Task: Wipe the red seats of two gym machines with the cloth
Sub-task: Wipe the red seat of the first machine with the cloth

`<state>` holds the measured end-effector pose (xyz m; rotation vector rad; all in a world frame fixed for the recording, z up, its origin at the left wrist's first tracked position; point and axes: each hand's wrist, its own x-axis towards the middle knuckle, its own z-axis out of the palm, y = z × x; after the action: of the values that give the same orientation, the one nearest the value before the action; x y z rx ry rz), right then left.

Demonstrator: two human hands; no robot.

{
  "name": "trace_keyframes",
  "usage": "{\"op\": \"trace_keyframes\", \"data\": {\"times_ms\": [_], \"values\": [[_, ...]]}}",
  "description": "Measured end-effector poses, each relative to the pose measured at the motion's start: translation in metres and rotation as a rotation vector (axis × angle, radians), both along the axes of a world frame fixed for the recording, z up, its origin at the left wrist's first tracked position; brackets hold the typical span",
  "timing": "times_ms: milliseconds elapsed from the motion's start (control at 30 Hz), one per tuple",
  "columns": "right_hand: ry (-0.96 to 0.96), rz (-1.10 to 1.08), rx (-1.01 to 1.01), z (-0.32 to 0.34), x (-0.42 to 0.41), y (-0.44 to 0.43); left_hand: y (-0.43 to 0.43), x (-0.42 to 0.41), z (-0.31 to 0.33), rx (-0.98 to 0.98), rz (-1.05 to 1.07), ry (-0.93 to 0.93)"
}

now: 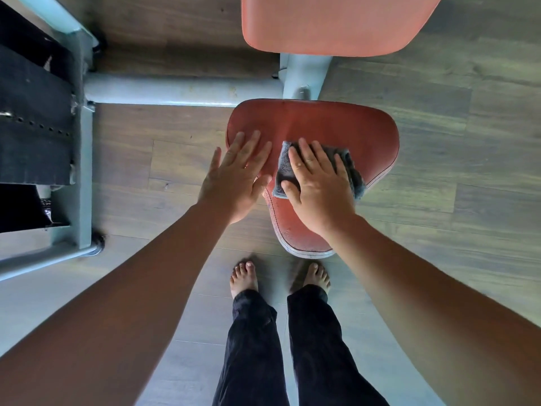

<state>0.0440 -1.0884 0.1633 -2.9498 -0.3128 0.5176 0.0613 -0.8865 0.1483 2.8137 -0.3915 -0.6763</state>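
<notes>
A red padded seat [336, 127] of a gym machine sits straight below me, wide at the far end and narrow toward my feet. My right hand [317, 186] lies flat on a folded grey cloth [285, 168] and presses it onto the middle of the seat. My left hand [234, 174] rests flat, fingers spread, on the seat's left edge with nothing in it. A second red pad [330, 24], lighter in colour, hangs above at the top of the view.
Grey metal frame tubes [181, 90] run along the floor to the left. A black weight stack [32, 112] stands at far left. My bare feet [244, 278] are on the wood-pattern floor just before the seat's narrow tip.
</notes>
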Motion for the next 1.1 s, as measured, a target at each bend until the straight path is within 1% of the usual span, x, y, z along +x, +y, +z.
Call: {"op": "trace_keyframes", "data": {"times_ms": [133,200,267,333,400,467,533,633,700,800,867,900,1000,1100], "values": [[0.088,-0.019,-0.044,-0.008,0.074,-0.001,0.004,0.000,-0.002,-0.028,-0.012,0.002],[0.084,-0.048,-0.079,-0.013,0.083,0.001,0.007,0.001,-0.004,-0.030,-0.017,0.002],[0.035,-0.041,-0.067,-0.008,0.058,0.004,0.007,0.000,-0.004,-0.040,-0.013,-0.002],[-0.038,0.002,-0.034,-0.001,0.011,0.004,0.005,0.000,-0.005,-0.044,-0.008,-0.002],[-0.054,0.032,-0.007,0.001,-0.015,0.000,0.005,0.000,-0.005,-0.047,0.002,0.006],[-0.024,0.043,-0.007,-0.001,0.002,-0.001,0.005,0.000,-0.005,-0.043,0.000,0.012],[0.018,0.043,-0.032,-0.007,0.037,0.002,0.004,0.001,-0.003,-0.045,-0.006,0.017],[0.092,-0.035,-0.085,-0.012,0.073,0.011,0.005,0.002,-0.001,-0.029,-0.007,0.022],[0.059,-0.052,-0.082,-0.010,0.058,0.015,0.005,0.002,-0.001,-0.024,-0.005,0.023],[-0.039,-0.022,-0.044,0.001,0.005,0.004,0.002,0.000,-0.001,-0.033,0.004,0.020],[-0.028,0.008,-0.027,0.005,-0.017,-0.004,0.002,-0.001,-0.002,-0.043,0.013,0.023],[-0.007,0.022,-0.020,0.005,-0.014,-0.007,0.002,-0.001,-0.003,-0.047,0.016,0.021],[0.002,0.055,-0.049,-0.005,0.037,-0.012,0.001,-0.001,-0.003,-0.044,0.021,0.007],[0.072,-0.037,-0.111,-0.012,0.095,-0.009,-0.003,0.001,-0.002,-0.031,0.031,-0.003]]}}
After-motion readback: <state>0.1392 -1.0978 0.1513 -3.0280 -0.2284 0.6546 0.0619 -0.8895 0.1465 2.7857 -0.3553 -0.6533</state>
